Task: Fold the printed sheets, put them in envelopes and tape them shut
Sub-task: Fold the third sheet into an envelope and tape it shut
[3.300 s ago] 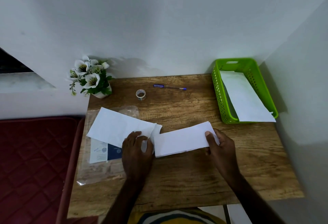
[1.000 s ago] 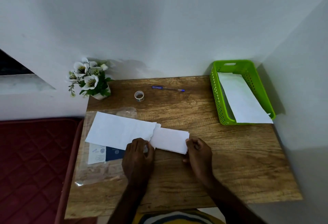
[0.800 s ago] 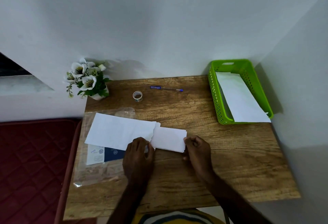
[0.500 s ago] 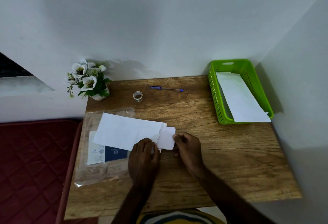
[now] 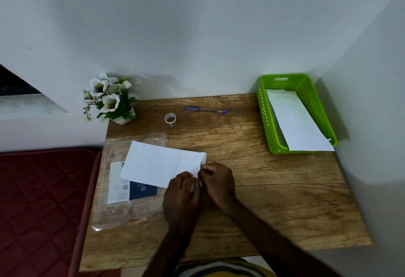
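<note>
The left hand (image 5: 182,191) is laid on the near right corner of the envelope (image 5: 162,163), fingers curled down onto the paper. The right hand (image 5: 217,181) is set against the envelope's right end, fingers curled tightly together at that edge; what is pinched between them cannot be told. The two hands touch. The envelope lies flat on the table (image 5: 274,200), over a clear plastic sleeve (image 5: 122,213) and a dark blue booklet (image 5: 143,190). Behind it stand a tape roll (image 5: 170,119), a pen (image 5: 206,110) and a flower pot (image 5: 109,99). A green basket (image 5: 266,121) at the right holds a white sheet (image 5: 298,121).
</note>
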{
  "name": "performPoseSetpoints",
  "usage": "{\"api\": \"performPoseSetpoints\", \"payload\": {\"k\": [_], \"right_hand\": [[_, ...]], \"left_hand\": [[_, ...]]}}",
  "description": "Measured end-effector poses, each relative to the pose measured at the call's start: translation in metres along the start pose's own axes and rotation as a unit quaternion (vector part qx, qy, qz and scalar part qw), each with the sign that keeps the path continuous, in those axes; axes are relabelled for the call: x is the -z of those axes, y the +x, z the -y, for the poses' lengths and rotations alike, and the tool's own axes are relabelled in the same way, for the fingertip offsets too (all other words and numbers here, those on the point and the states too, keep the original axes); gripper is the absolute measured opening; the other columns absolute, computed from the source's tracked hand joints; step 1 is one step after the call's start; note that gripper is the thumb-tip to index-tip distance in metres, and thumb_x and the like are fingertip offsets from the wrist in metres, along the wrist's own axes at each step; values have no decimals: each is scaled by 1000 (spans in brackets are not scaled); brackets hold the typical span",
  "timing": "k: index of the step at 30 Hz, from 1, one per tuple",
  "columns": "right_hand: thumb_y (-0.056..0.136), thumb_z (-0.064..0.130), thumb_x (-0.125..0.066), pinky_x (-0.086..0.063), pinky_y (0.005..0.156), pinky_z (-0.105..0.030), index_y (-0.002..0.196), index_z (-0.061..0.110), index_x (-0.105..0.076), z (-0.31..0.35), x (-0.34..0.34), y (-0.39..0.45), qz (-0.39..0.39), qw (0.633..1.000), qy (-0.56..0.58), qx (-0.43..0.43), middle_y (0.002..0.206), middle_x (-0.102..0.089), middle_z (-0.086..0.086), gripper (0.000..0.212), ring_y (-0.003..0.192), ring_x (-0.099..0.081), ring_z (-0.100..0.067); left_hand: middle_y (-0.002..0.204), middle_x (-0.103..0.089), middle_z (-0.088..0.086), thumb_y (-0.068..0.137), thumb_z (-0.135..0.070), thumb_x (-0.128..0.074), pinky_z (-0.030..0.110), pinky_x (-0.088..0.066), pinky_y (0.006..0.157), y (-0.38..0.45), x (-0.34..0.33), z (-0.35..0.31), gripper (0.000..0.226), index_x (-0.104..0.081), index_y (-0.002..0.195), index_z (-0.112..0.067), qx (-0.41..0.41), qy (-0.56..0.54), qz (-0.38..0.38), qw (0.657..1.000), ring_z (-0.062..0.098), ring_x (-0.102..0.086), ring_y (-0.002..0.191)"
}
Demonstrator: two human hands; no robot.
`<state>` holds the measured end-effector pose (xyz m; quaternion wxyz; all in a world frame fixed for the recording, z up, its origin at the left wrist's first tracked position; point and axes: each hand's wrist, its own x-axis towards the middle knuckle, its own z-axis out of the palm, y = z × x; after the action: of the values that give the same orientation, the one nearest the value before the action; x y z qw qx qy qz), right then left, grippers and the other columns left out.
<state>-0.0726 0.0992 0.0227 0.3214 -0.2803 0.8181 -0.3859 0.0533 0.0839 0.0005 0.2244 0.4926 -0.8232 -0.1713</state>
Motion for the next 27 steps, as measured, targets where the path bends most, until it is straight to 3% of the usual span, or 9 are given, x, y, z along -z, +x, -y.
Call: {"api": "performPoseSetpoints", "payload": {"k": [3, 7, 10, 14, 16, 20, 27], "right_hand": [[94, 28, -68, -53, 76, -30, 107, 23, -81, 1, 1, 4, 50, 993, -97, 37, 101, -77, 3, 19, 89, -69, -12], [95, 36, -65, -47, 77, -29, 119, 27, -74, -6, 6, 5, 50, 971, -213, 99, 109, -70, 4, 27, 100, -65, -16], [93, 26, -70, -50, 90, -26, 127, 24, -70, -11, 7, 0, 15, 981, -164, 105, 119, -70, 7, 34, 108, -65, -11], [91, 21, -71, -54, 81, -25, 119, 24, -69, -16, 8, -4, -54, 994, -88, 36, 101, -74, 7, 28, 93, -69, -10], [94, 24, -67, -56, 85, -28, 122, 23, -70, -20, 9, -5, -70, 995, -65, 17, 107, -75, 6, 27, 97, -69, -9], [99, 24, -63, -55, 92, -27, 123, 23, -73, -26, 12, -8, -45, 992, -91, 71, 115, -75, 6, 26, 103, -66, -6], [102, 28, -57, -38, 76, -16, 139, 35, -62, -29, 17, -7, 52, 955, -222, 189, 104, -67, 6, 38, 86, -53, -1]], "left_hand": [[112, -72, -1, 88, -32, -74, 26, -52, 76, 0, -1, 3, 17, -72, 100, -20, 13, -14, 10, 1000, 16, -64, 102], [111, -71, 0, 85, -30, -79, 23, -47, 77, 1, -1, 6, 19, -72, 99, -19, 18, -9, 24, 999, 17, -64, 101], [111, -71, -1, 87, -35, -76, 23, -46, 80, 3, -3, 6, 20, -72, 100, -20, 12, 2, 33, 999, 16, -63, 101], [115, -70, 2, 88, -30, -76, 35, -48, 90, 4, -7, 8, 21, -72, 105, -19, -6, 12, 38, 999, 20, -61, 106], [117, -69, 4, 86, -24, -78, 38, -47, 92, 4, -9, 10, 21, -73, 106, -20, -19, 23, 35, 999, 22, -60, 109], [121, -68, 3, 84, -19, -79, 41, -47, 93, 5, -10, 16, 22, -76, 106, -21, -23, 19, 44, 999, 24, -61, 111], [118, -68, -2, 90, -30, -72, 35, -42, 93, 8, -7, 22, 15, -76, 103, -22, -7, -18, 34, 999, 19, -60, 109]]}}
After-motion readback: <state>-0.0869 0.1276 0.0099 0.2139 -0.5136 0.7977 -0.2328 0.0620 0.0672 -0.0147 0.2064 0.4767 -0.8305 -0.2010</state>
